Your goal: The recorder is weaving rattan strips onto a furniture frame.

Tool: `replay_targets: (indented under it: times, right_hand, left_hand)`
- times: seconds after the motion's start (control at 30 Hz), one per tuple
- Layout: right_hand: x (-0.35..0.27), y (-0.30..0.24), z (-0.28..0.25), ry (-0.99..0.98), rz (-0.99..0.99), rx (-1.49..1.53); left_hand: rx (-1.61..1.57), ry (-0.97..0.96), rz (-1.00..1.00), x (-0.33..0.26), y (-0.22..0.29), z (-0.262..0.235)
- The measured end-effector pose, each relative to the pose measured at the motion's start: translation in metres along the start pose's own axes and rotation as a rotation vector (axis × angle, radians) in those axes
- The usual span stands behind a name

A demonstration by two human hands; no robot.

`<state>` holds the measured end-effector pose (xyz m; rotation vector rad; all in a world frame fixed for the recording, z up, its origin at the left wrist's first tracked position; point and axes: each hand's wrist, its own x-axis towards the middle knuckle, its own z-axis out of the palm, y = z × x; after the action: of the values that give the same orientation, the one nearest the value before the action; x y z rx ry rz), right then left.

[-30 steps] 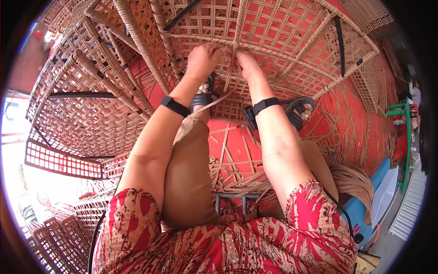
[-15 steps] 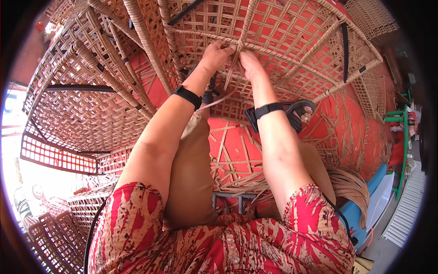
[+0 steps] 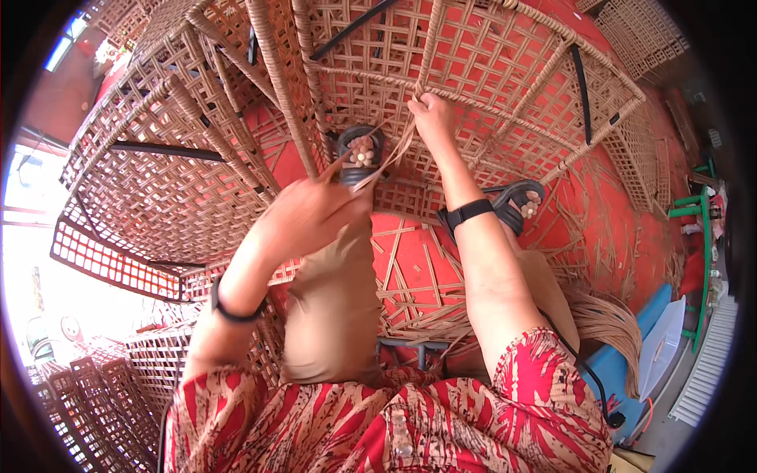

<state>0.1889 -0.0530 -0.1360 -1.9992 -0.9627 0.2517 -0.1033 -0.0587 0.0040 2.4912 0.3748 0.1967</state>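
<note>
Right hand [image 3: 435,122] pinches strands [image 3: 405,143] at wicker frame [image 3: 430,43]; left hand [image 3: 311,217] (blurred) beside them.

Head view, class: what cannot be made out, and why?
In the head view:
Left hand: blurred; its hold on the strands is unclear.
Right hand: its back hides whether it pinches them.
Woven panel: top cut off by the upper edge.
Items at far right: too small to identify.

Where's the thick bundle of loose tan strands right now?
In the head view, the bundle of tan strands is at the lower right, just outside the person's right sleeve, alongside the blue object.
</note>
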Motion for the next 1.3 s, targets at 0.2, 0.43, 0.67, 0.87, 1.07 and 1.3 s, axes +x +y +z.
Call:
replay_targets:
  times: [0.2,0.43,0.67,0.87,1.07,1.3]
  right_hand:
    - [-0.005,0.028,0.016,0.126,-0.056,0.162]
    - [-0.004,0.047,0.042,0.195,0.283,0.978]
    - [0.013,0.048,0.041,-0.017,0.678,0.989]
    - [0.033,0.055,0.034,-0.333,0.717,0.817]
    - [0.014,0.035,0.031,-0.073,0.384,0.575]
    - [-0.012,0.007,0.016,0.085,0.095,-0.043]
  left_hand:
    - [-0.263,0.067,-1.084,-0.167,0.023,-0.051]
    - [0.035,0.018,-0.661,-0.175,-0.024,-0.004]
    - [-0.502,0.346,-0.155,0.079,-0.118,0.074]
    - [-0.171,0.309,-0.139,0.202,-0.135,0.118]
    - [0.149,0.526,-0.037,0.178,-0.123,0.105]
    - [0.497,-0.255,0.028,0.097,-0.037,0.092]
